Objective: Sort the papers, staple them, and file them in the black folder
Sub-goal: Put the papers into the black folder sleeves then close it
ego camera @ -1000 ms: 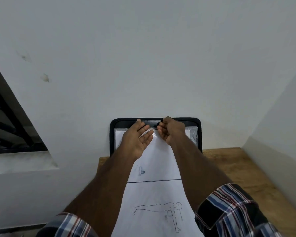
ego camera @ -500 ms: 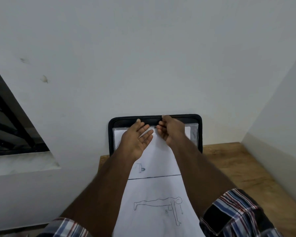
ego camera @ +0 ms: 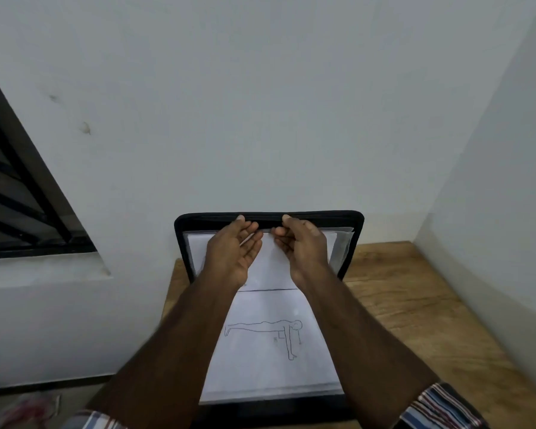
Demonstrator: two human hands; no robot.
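The black folder lies open on the wooden table, its far half propped against the wall. White papers fill its near half; the top sheet bears a line drawing of a figure in a push-up. Both my hands are at the top of the upright half. My left hand has its fingers nearly straight, and a thin sheet edge runs between its fingers. My right hand has curled fingers pinching the top edge of the upright sheet. No stapler shows.
The wooden table runs into a corner, with a white wall behind it and another on the right. A dark barred window sits at the left above a ledge. A blurred pinkish object lies on the floor at lower left.
Both hands have stayed at the top of the upright half, shifting only slightly. The view has moved closer and tilted, so more of the folder's near half shows.
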